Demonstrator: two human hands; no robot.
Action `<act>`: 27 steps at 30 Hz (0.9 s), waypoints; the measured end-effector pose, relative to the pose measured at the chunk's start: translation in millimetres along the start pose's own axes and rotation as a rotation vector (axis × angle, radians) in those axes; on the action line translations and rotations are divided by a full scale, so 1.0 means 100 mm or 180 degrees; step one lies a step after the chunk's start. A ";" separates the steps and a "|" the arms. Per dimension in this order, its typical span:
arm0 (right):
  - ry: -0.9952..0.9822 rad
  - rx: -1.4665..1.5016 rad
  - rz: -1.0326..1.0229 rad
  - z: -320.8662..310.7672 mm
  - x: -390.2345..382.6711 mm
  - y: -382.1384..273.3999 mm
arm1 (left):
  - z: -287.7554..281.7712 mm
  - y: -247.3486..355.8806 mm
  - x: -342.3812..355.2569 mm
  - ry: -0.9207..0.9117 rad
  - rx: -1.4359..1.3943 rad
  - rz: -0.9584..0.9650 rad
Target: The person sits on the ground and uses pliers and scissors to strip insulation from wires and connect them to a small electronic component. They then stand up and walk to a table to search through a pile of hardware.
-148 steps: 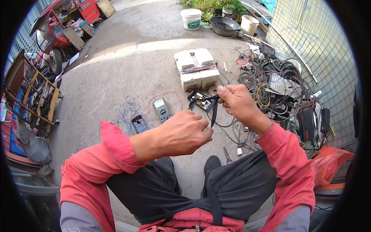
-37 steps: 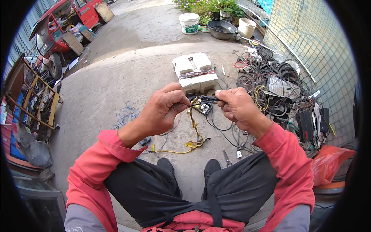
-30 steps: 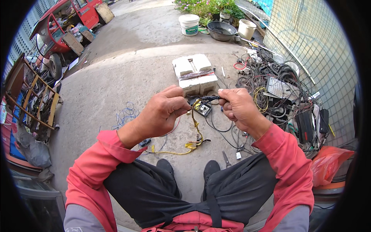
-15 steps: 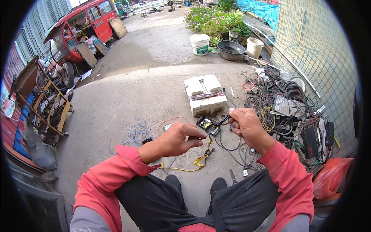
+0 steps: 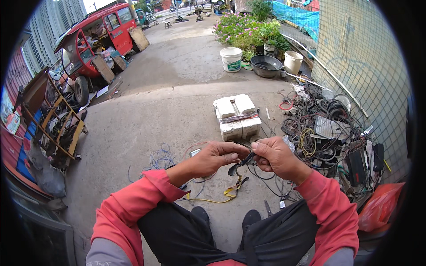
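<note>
My left hand [image 5: 218,157] and my right hand [image 5: 276,156] meet in front of me above the concrete ground. Both pinch a thin black cable with a black plug [image 5: 237,166] between the fingertips. The cable's dark strands hang down from my right hand toward the ground. Below the hands lies a yellow wire [image 5: 224,195], and a small meter [image 5: 194,152] shows just behind my left hand. My knees in dark trousers sit under the hands.
A white foam block [image 5: 237,117] with wire across it lies ahead. A big tangle of cables and devices [image 5: 330,135] fills the right by a mesh fence. Blue wire [image 5: 160,158] lies left. White buckets [image 5: 231,59], a metal basin, a red vehicle [image 5: 95,37] and a wooden cart [image 5: 53,119] stand farther off.
My head has tilted up, showing more of the yard. Both hands have dropped lower in view and stay together on the black cable; earlier the left hand was apart from the right.
</note>
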State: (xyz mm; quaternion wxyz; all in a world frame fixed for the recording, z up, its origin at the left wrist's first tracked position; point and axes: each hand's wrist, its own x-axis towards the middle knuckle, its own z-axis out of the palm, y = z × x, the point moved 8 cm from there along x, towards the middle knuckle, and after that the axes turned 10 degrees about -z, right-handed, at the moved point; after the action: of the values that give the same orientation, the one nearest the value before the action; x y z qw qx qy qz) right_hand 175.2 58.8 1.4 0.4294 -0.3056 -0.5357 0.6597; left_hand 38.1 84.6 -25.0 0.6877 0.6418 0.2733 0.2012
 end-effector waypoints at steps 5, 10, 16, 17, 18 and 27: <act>-0.0157 0.0127 0.0039 0.03 0.00 0.04 | 0.18 -0.12 -0.05 -0.0729 -0.0366 -0.0559; -0.0091 0.0161 0.0053 0.05 0.02 0.06 | 0.19 0.03 -0.11 -0.0657 -0.0315 -0.0333; 0.0098 -0.0458 0.0167 -0.05 0.02 0.12 | -0.03 0.10 -0.10 0.0169 0.0115 0.0070; 0.0151 -0.0675 0.0181 -0.07 0.01 0.11 | -0.03 0.20 -0.12 0.0361 0.0577 0.0248; 0.0256 -0.0720 0.0202 -0.10 0.01 0.12 | -0.04 0.30 -0.14 0.0553 0.1037 0.0427; 0.0907 -0.0700 0.0244 -0.32 0.08 0.21 | -0.10 0.50 -0.27 0.1472 0.2206 0.0894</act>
State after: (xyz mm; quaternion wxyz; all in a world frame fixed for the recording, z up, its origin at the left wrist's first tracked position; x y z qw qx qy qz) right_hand 194.3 78.7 -25.8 0.4395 -0.4612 -0.5264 0.5631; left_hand 14.6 80.5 27.7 0.3184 0.8036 0.3816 0.3276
